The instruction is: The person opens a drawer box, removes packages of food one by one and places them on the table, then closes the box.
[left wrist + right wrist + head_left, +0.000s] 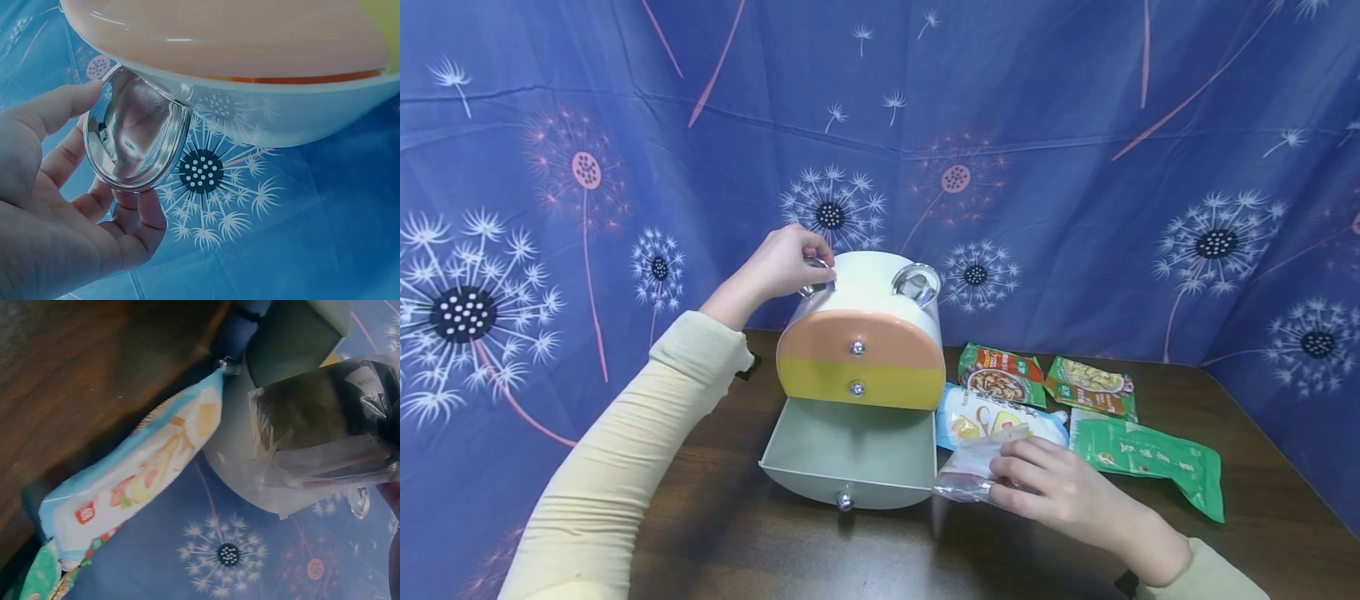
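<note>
A small rounded drawer cabinet (880,275) stands on the table, white with an orange and a yellow drawer front. Its pale green bottom drawer (887,493) is pulled out, and nothing shows inside. My left hand (781,265) grips the shiny silver ear-shaped piece (134,134) at the cabinet's upper left, thumb on one edge and fingers on the other. Just right of the drawer, my right hand (1060,492) holds a clear plastic packet (966,477) by its right side. Dark contents show through the packet in the right wrist view; what they are I cannot tell.
Right of the cabinet lie a blue-and-white spouted pouch (973,414), a red-and-green food packet (1002,375), a green-and-brown food packet (1092,387) and a long green packet (1157,454). A blue dandelion-print cloth (1045,100) hangs behind the dark wooden table (730,542).
</note>
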### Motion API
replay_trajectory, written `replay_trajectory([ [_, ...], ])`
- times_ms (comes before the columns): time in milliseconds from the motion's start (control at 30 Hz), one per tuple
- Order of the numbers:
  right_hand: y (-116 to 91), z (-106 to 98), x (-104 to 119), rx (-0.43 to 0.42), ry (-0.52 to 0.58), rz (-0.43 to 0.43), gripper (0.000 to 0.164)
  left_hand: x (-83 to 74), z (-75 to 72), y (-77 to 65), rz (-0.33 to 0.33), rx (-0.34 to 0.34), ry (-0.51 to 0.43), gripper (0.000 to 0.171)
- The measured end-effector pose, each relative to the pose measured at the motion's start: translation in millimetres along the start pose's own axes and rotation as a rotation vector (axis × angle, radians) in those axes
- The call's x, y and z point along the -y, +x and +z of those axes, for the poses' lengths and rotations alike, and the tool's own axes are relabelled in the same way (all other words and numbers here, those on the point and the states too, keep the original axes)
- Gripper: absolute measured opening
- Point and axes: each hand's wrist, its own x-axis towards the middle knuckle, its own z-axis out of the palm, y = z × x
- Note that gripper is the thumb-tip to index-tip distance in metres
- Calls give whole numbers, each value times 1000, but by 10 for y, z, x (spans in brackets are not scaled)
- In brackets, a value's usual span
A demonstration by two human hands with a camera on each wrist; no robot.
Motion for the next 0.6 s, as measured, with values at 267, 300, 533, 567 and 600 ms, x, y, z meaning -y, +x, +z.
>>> replay_trajectory([
  [267, -116, 108, 17, 33, -21, -42, 25, 0, 4, 5, 8, -6, 14, 13],
  [300, -134, 118, 22, 39, -18, -40, 25, -1, 4, 5, 7, -5, 12, 13],
  [533, -252, 163, 26, 86, -1, -32, 26, 1, 1, 8, 5, 1, 11, 13],
  [567, -265, 169, 27, 90, 0, -34, 26, 2, 4, 10, 7, 1, 12, 13],
  [600, -277, 177, 30, 93, 5, -39, 26, 2, 6, 10, 7, 1, 12, 13],
])
